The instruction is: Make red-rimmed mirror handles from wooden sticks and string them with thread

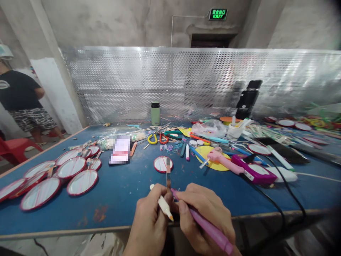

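Observation:
At the table's front edge my left hand (150, 217) is closed around a flat wooden stick (168, 174) and a white marker (164, 208) with an orange tip. The stick stands up in front of a round white disc (162, 164) with a red rim. Whether the two are joined I cannot tell. In my right hand (207, 217) is a pink marker (210, 229), its front end close to the lower part of the stick. My fingers partly hide that end, so contact is unclear.
Several red-rimmed discs (71, 167) lie at left beside a phone (120, 149). A pink glue gun (223, 161), its cord and a purple box (253, 170) are at right. Behind are pliers (152, 139), a green bottle (155, 114) and a perforated metal panel (128, 78). A person (22, 92) stands far left.

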The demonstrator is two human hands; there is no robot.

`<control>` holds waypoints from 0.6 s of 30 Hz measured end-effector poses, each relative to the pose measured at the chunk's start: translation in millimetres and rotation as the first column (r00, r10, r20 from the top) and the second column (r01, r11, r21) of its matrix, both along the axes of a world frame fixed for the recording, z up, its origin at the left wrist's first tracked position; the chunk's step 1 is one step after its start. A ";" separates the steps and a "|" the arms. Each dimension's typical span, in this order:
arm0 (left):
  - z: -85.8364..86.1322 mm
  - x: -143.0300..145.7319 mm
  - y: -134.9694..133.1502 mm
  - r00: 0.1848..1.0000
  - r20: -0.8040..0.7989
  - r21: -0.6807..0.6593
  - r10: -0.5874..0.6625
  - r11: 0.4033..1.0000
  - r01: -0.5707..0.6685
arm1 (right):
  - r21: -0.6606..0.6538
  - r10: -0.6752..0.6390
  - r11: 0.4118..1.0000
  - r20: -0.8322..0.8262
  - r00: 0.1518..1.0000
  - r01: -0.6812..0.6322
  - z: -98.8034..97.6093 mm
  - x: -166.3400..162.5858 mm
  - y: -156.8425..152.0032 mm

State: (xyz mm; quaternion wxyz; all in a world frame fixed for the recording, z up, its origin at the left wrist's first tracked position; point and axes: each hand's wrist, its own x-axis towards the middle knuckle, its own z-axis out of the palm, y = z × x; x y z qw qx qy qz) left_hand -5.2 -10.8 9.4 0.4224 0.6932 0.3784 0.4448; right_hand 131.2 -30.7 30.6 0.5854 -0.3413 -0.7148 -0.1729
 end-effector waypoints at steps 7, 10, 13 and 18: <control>-0.5 -0.3 0.0 1.000 0.013 0.016 -0.007 1.000 0.007 | -0.005 -0.006 1.000 0.009 1.000 0.006 2.4 -0.1 -1.8; -1.0 -0.2 -0.2 1.000 0.014 0.012 -0.003 1.000 0.003 | -0.006 -0.004 1.000 0.017 1.000 0.004 3.1 -0.5 -2.3; -0.9 0.1 -0.4 1.000 0.022 0.003 -0.001 1.000 0.001 | -0.001 -0.002 1.000 0.019 1.000 0.002 3.4 -1.2 -1.8; 0.6 -0.2 -0.1 1.000 0.003 0.018 -0.002 1.000 0.002 | -0.008 0.009 1.000 0.007 1.000 -0.008 3.1 -1.7 -0.6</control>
